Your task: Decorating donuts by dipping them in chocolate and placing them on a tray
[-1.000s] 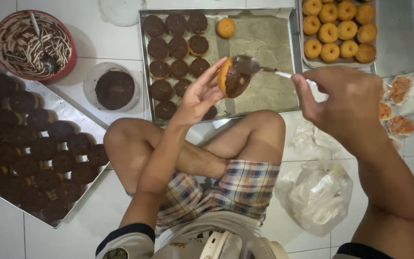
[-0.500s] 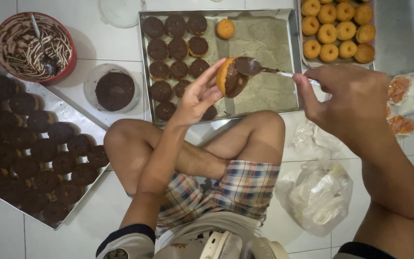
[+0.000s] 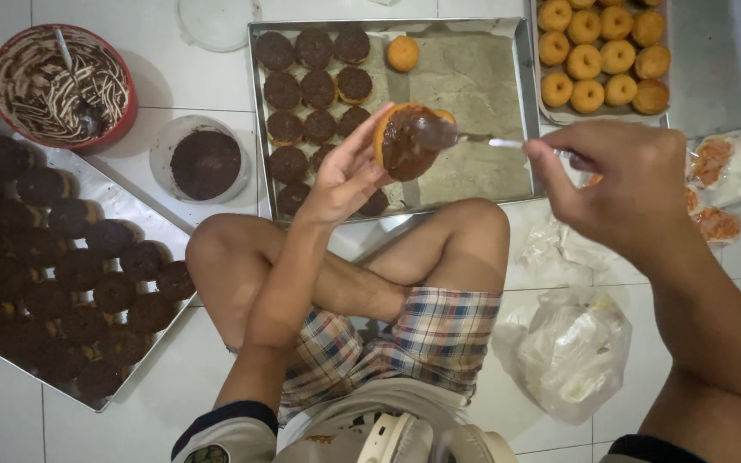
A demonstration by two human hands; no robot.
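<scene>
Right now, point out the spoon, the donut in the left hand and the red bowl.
spoon (image 3: 439, 133), head view, on its chocolate-coated bowl.
donut (image 3: 398, 146), head view, on its chocolate-covered top.
red bowl (image 3: 127, 107), head view, on its right rim.

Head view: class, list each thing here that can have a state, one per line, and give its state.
Doughnut in left hand: held, partly spread with chocolate.
Spoon: in right hand, bowl on the doughnut.
Middle tray: part filled, paper bare at right.
Left tray: full of coated doughnuts.
Top-right tray: holds plain doughnuts.
Red bowl: smeared with chocolate, spoon inside.
Plastic bag: crumpled.
</scene>
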